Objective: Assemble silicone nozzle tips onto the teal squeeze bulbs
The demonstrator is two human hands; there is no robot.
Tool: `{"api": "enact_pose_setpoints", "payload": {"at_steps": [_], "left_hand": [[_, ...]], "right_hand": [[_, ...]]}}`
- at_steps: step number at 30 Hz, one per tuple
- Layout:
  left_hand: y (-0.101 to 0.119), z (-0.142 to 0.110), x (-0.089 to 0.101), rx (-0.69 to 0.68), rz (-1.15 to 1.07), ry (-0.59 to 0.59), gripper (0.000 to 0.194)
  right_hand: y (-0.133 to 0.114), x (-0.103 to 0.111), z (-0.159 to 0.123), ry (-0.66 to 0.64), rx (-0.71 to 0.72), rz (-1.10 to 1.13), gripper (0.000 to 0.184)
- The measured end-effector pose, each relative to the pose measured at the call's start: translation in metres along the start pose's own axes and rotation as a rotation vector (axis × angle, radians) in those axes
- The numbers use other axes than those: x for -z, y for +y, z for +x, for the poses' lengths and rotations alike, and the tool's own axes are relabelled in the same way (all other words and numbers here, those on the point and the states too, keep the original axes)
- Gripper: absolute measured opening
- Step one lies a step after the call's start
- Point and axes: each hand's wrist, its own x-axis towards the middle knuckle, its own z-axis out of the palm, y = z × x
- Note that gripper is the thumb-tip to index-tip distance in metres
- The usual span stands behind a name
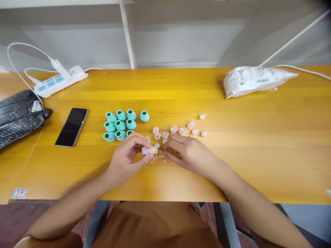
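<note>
My left hand (130, 155) pinches a translucent whitish plastic tube-like piece (150, 150) between thumb and fingers, holding it lengthwise across the view. Close to its right end is my right hand (184, 151), fingers bent and drawn together low over the table; whatever lies between its fingertips is too small to make out. Tiny pale rings (152, 162) are scattered beneath the two hands. Just beyond them lie several clear plastic ring-shaped parts (157, 136) and small white knobs with short stems (194, 131). The right hand partly covers this group.
Several teal bulb-shaped pieces (120, 124) with open necks stand in rows left of centre, one (144, 116) apart. A phone (71, 127), a power strip (60, 81) with cables and a dark bag (19, 115) are at left. A white plastic package (256, 81) lies back right.
</note>
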Motion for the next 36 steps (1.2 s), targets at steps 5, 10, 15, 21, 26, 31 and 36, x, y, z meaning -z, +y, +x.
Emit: {"api": "enact_pose_setpoints", "payload": {"at_steps": [5,10,15,21,26,31,36], "left_hand": [[0.002,-0.002,-0.001,-0.009,0.086,-0.024,0.020],[0.002,-0.002,-0.002,-0.011,0.106,-0.020,0.019],[0.002,-0.001,-0.002,-0.026,0.129,-0.003,0.018],[0.002,-0.001,-0.002,-0.022,0.120,-0.018,0.020],[0.001,-0.002,-0.001,-0.018,0.119,-0.019,0.020],[0.000,-0.002,-0.001,-0.017,0.126,-0.009,0.018],[0.001,-0.002,-0.001,-0.013,0.131,-0.011,0.016]], "right_hand": [[-0.004,-0.014,-0.003,-0.066,-0.047,-0.233,0.016],[-0.007,-0.016,-0.003,-0.022,-0.026,-0.295,0.019],[-0.007,-0.016,-0.004,-0.001,0.003,-0.380,0.022],[-0.009,-0.015,-0.004,0.013,0.010,-0.430,0.022],[-0.010,-0.016,-0.002,0.014,0.001,-0.434,0.024],[-0.009,-0.017,-0.002,0.034,0.002,-0.394,0.021],[-0.007,-0.015,-0.003,0.059,-0.019,-0.271,0.018]]}}
